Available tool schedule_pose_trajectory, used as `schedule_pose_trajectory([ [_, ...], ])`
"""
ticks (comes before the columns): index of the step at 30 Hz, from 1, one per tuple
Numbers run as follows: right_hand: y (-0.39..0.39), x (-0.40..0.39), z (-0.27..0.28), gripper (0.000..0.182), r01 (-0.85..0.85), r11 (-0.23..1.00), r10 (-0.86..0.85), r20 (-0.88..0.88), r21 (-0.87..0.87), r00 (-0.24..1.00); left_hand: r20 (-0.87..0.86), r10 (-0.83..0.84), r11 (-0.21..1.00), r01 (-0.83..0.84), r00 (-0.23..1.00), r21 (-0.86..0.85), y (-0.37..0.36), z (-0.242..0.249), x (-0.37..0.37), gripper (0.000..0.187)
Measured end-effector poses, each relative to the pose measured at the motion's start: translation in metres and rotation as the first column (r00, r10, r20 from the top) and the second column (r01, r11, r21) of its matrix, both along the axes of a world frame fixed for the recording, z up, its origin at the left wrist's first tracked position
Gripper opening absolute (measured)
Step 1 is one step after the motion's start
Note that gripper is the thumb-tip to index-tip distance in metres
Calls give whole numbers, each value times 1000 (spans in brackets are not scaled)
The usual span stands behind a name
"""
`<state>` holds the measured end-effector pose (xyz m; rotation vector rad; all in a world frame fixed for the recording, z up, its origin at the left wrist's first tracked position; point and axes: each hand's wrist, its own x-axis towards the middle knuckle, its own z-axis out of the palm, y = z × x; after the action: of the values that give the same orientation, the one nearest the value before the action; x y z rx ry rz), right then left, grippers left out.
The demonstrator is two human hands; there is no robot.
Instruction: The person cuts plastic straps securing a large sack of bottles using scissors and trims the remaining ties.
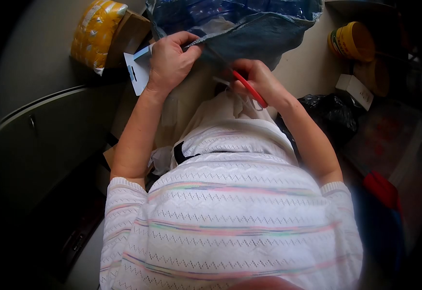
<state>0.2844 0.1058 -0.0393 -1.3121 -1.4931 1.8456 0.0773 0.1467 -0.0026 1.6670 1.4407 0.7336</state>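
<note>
My left hand [170, 60] is closed in a pinch on the hem of a blue-grey woven bag [264, 41], at the bag's near left edge. Lower and to the right, my right hand [259, 79] is wrapped round a pair of red-handled scissors [250, 89]. Their dark blades point up and left toward the pinched hem, and the fingers hide part of the handle. Blue see-through plastic items fill the bag's mouth. Just behind my left wrist is a white card [137, 72] with a slot cut in it.
At the upper left, a yellow plastic-wrapped package [95, 34] leans against a brown cardboard box [126, 36]. A yellow tub [351, 42] lies at the upper right, with a small white box [354, 92] below it. Beside my right forearm sits a black plastic bag [329, 113].
</note>
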Motion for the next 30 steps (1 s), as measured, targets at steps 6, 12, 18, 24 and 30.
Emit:
schedule_pose_trajectory([
  [6,6,-12,2,27,38,978,-63,119,203,991,-170,-22,932,82,985,353,-9,-3,7,13],
  [12,8,-9,5,27,38,993,-45,56,111,997,-165,20,984,10,986,180,-5,2,3,15],
  [18,8,-5,8,33,51,995,-55,44,89,998,-204,32,953,32,979,302,-5,-3,6,16],
  [24,6,2,7,35,14,986,-33,110,166,993,-93,-20,995,29,995,99,1,-7,2,16],
  [30,-15,21,13,33,44,999,-46,73,18,996,-7,-10,999,9,1000,-51,6,-10,-4,14],
])
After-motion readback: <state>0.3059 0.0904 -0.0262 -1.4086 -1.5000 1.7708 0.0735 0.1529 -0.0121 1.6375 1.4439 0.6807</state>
